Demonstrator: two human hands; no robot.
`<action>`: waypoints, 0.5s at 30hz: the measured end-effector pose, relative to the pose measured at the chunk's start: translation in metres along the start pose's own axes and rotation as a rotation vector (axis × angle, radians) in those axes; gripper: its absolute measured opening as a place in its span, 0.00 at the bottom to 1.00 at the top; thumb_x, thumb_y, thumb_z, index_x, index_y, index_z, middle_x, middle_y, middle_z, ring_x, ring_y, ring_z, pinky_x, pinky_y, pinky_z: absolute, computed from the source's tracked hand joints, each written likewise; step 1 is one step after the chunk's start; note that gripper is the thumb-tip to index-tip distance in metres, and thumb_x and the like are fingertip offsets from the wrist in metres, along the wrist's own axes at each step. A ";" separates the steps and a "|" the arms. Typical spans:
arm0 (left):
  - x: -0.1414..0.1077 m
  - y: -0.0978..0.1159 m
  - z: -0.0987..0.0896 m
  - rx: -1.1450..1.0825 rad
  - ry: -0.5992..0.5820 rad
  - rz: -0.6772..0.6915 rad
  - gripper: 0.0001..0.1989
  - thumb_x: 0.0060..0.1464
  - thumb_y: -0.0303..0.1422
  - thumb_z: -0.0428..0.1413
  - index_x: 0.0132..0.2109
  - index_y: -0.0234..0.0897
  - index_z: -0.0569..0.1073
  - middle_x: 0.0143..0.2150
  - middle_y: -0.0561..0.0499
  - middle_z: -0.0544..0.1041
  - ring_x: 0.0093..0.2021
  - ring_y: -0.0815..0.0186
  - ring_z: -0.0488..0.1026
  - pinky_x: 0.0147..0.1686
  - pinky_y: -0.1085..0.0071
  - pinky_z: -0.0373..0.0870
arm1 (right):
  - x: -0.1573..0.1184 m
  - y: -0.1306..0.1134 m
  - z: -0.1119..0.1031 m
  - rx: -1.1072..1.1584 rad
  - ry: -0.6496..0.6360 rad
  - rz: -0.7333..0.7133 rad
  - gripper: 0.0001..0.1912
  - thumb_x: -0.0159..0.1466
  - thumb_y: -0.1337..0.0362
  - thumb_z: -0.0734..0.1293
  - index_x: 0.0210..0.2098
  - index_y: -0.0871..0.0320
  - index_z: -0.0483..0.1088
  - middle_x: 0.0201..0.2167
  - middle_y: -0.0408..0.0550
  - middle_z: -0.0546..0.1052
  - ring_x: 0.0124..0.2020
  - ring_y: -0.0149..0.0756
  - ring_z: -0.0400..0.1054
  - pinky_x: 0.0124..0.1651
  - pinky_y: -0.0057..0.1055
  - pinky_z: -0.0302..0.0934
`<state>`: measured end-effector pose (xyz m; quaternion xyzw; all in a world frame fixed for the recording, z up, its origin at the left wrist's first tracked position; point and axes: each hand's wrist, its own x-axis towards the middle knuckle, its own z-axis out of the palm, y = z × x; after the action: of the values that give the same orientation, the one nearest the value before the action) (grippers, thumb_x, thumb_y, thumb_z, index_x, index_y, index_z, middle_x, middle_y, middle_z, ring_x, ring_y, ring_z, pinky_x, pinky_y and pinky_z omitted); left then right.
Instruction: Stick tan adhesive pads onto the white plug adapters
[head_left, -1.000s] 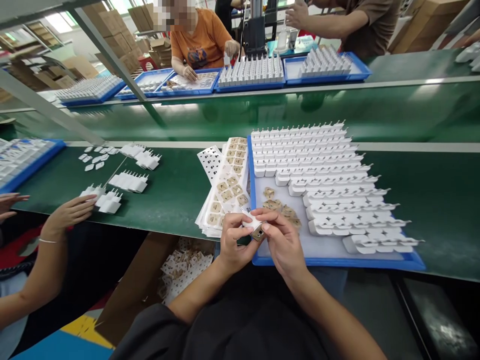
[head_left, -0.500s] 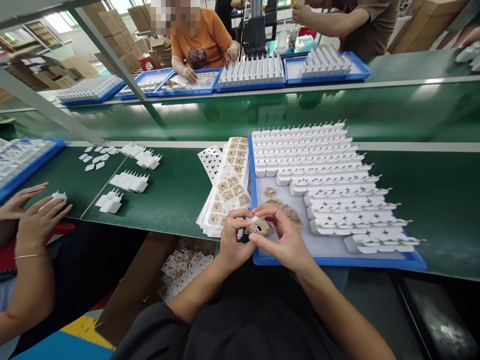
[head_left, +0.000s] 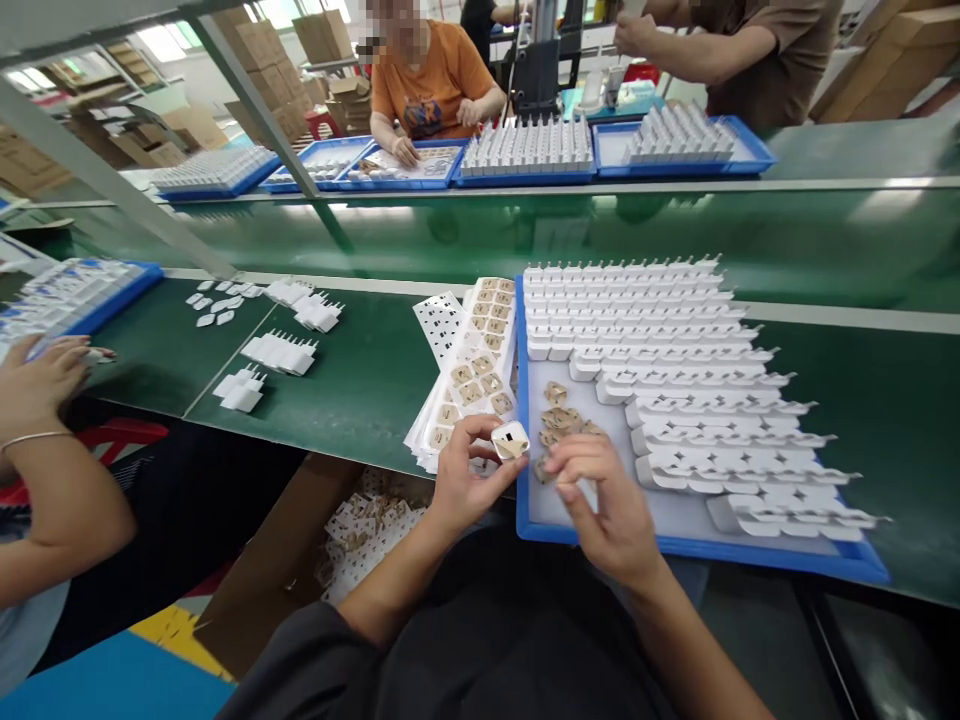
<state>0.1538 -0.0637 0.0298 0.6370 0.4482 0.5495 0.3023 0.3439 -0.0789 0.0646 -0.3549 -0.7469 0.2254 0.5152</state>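
Observation:
My left hand (head_left: 469, 480) pinches a white plug adapter (head_left: 511, 440), its square face turned up with a dark rectangle and a brown film piece on it. To its right my right hand (head_left: 611, 505) hovers over the blue-rimmed tray (head_left: 523, 500), fingers curled; whether anything is between the fingertips is blurred. Loose brown film pieces (head_left: 561, 420) lie in the tray beside these fingers. Rows of white plug adapters (head_left: 675, 380) fill the tray's back and right. Left of the tray lie stacked sheets (head_left: 480, 350) with brown square stickers.
White adapters (head_left: 279, 352) and small white caps (head_left: 215, 318) sit on the green bench at left. A co-worker's hands (head_left: 45, 380) are at the far left. A cardboard box (head_left: 262, 560) of scrap sheets stands below. Filled trays (head_left: 525, 178) line the far bench.
My right hand has come away from the adapter and moved right over the tray. My left hand keeps the adapter. The camera view has shifted, and the co-worker's hands at left have moved.

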 end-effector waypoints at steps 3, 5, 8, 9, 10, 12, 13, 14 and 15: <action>0.007 -0.002 -0.009 0.056 0.040 0.006 0.20 0.53 0.34 0.67 0.50 0.39 0.69 0.47 0.47 0.77 0.41 0.67 0.79 0.34 0.76 0.79 | 0.003 0.008 -0.001 -0.083 0.099 0.088 0.09 0.67 0.71 0.66 0.44 0.51 0.70 0.37 0.47 0.77 0.42 0.42 0.73 0.48 0.42 0.69; 0.008 -0.001 -0.012 0.089 0.014 0.032 0.20 0.52 0.33 0.67 0.49 0.39 0.70 0.47 0.48 0.77 0.42 0.67 0.79 0.36 0.75 0.79 | 0.011 0.011 0.004 -0.145 0.050 0.059 0.12 0.66 0.68 0.69 0.49 0.51 0.71 0.42 0.50 0.78 0.45 0.43 0.74 0.49 0.42 0.69; 0.006 0.003 -0.011 0.108 -0.037 0.055 0.19 0.53 0.33 0.66 0.50 0.39 0.70 0.47 0.48 0.77 0.43 0.66 0.78 0.38 0.73 0.78 | 0.022 0.008 0.014 -0.185 -0.004 -0.057 0.13 0.65 0.69 0.71 0.48 0.52 0.74 0.47 0.51 0.78 0.47 0.42 0.74 0.49 0.40 0.70; 0.005 0.004 -0.011 0.101 -0.044 0.047 0.19 0.53 0.33 0.66 0.50 0.39 0.70 0.47 0.48 0.78 0.43 0.66 0.78 0.38 0.73 0.78 | 0.023 0.007 0.016 -0.166 -0.006 -0.084 0.11 0.65 0.70 0.70 0.45 0.52 0.75 0.45 0.50 0.78 0.45 0.41 0.74 0.47 0.39 0.70; 0.004 0.004 -0.012 0.093 -0.037 0.027 0.19 0.53 0.33 0.65 0.50 0.39 0.70 0.47 0.48 0.78 0.42 0.66 0.78 0.38 0.73 0.78 | 0.023 0.006 0.017 -0.121 0.004 -0.094 0.09 0.65 0.71 0.70 0.42 0.52 0.75 0.42 0.49 0.78 0.43 0.40 0.74 0.46 0.38 0.70; 0.005 0.002 -0.018 0.085 0.021 -0.048 0.19 0.53 0.35 0.66 0.50 0.39 0.71 0.46 0.47 0.78 0.40 0.66 0.78 0.37 0.73 0.78 | 0.018 0.007 0.014 0.007 0.047 -0.043 0.07 0.66 0.71 0.69 0.40 0.52 0.75 0.38 0.47 0.78 0.41 0.39 0.74 0.44 0.38 0.71; 0.007 -0.001 -0.024 0.090 0.073 -0.086 0.19 0.53 0.35 0.66 0.49 0.39 0.71 0.46 0.47 0.78 0.41 0.66 0.78 0.37 0.72 0.78 | 0.013 0.010 0.011 0.056 0.086 0.014 0.06 0.66 0.70 0.68 0.40 0.52 0.74 0.36 0.47 0.78 0.40 0.40 0.75 0.44 0.38 0.71; 0.010 -0.005 -0.033 0.108 0.137 -0.115 0.18 0.53 0.36 0.66 0.49 0.39 0.71 0.46 0.47 0.78 0.41 0.65 0.78 0.38 0.72 0.78 | 0.008 0.016 0.006 0.049 0.138 0.088 0.05 0.67 0.69 0.68 0.40 0.52 0.75 0.35 0.47 0.79 0.39 0.40 0.75 0.43 0.38 0.71; 0.014 -0.012 -0.044 0.140 0.211 -0.130 0.18 0.54 0.36 0.65 0.49 0.39 0.72 0.46 0.47 0.78 0.43 0.64 0.78 0.40 0.71 0.78 | 0.003 0.024 0.001 -0.016 0.171 0.163 0.05 0.66 0.65 0.70 0.42 0.53 0.75 0.35 0.48 0.79 0.38 0.41 0.76 0.41 0.37 0.71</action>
<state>0.1081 -0.0513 0.0350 0.5648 0.5549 0.5603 0.2432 0.3495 -0.0604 0.0492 -0.4363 -0.6707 0.2294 0.5542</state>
